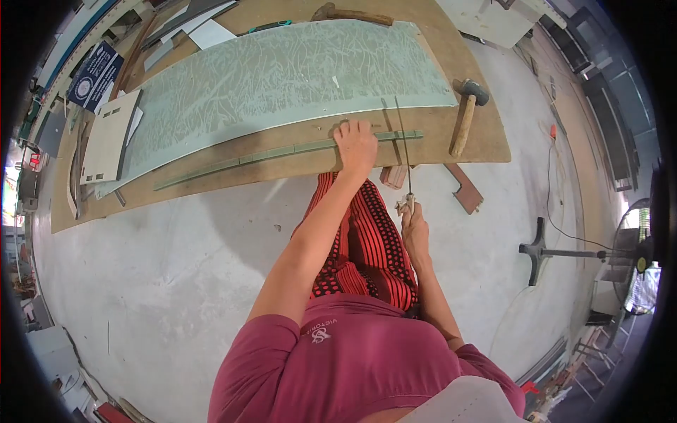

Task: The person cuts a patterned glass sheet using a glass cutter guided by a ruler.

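Note:
A long thin green strip lies along the near side of the brown table. My left hand presses down on it near its right end, fingers bent over it. My right hand, in front of the table edge, is closed round the cloth-wrapped handle of a long thin saw. The blade points away from me and crosses the strip to the right of my left hand. Behind the strip lies a large patterned green panel.
A mallet lies at the table's right, a hammer at the far edge. A pale board sits at the left. Wood blocks and a brown notched piece show below the edge. A fan stands right.

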### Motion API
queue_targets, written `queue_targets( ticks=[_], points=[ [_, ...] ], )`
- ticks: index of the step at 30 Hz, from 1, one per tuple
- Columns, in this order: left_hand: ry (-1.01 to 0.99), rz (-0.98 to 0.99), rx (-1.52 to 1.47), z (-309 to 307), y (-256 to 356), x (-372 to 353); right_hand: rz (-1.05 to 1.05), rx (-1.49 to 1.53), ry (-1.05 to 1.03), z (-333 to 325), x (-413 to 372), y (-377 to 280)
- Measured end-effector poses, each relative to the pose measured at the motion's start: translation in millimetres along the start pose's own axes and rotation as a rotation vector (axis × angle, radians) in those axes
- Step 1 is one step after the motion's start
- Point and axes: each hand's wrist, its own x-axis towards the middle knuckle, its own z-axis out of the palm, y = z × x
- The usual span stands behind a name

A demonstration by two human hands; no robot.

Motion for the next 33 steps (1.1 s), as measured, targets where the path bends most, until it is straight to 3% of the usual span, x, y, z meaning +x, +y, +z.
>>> queue_targets(
  ticks=[17,24,33],
  points=[
    [0.01,-0.113,-0.039,16.5,28.1,2.2,0.02,-0.03,-0.118,-3.1,-13.1,-6.1],
    [0.033,-0.096,-0.044,14.3,28.1,0.3,-0.056,-0.053,-0.139,7.0,23.4,-7.2],
    [0.038,-0.093,-0.055,13.1,26.9,1.1,0.001,-0.052,-0.189,-5.1,-12.6,-4.9]
  ],
)
